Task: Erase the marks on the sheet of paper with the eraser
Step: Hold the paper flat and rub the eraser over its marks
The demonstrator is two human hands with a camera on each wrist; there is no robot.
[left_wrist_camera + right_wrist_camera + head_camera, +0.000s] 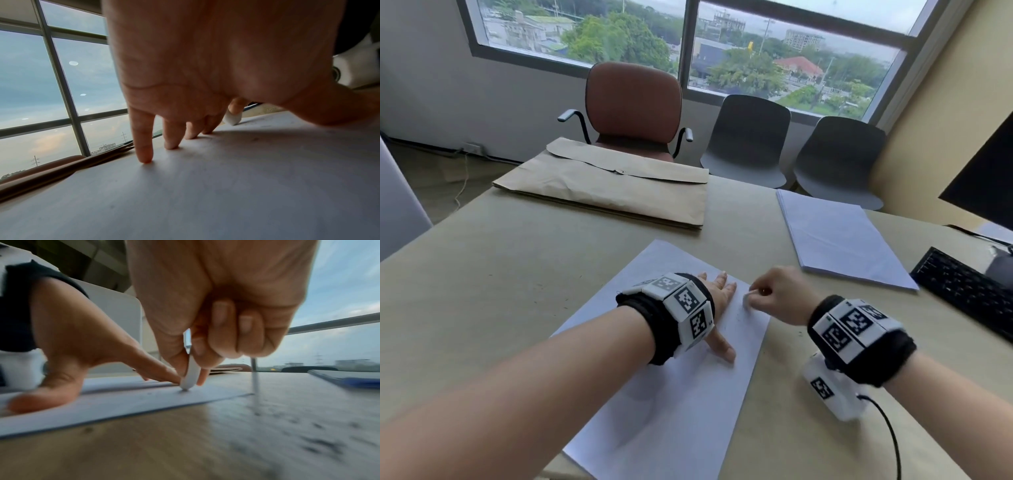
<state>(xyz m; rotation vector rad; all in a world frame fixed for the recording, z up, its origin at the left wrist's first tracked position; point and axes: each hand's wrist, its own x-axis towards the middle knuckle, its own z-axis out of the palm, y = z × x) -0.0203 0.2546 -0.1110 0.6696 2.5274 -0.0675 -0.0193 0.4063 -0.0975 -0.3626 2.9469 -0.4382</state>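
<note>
A white sheet of paper [671, 394] lies on the table in front of me. My left hand [717, 308] lies flat on it with straight, spread fingers [144, 146] pressing it down. My right hand [774, 294] pinches a small white eraser [191, 374] between thumb and forefinger, its lower tip touching the paper [123, 402] near the sheet's right edge, just right of the left index finger. The eraser [232, 118] also shows behind the left fingers, and as a blurred white bit [747, 300] in the head view. Faint grey specks lie on the sheet around the eraser tip.
A brown envelope [613, 185] lies at the table's far side. A stack of white sheets [835, 236] sits at the right, with a black keyboard [969, 291] and monitor [986, 185] beyond. Three chairs stand behind the table [482, 274]. Dark crumbs dot the table by my right wrist.
</note>
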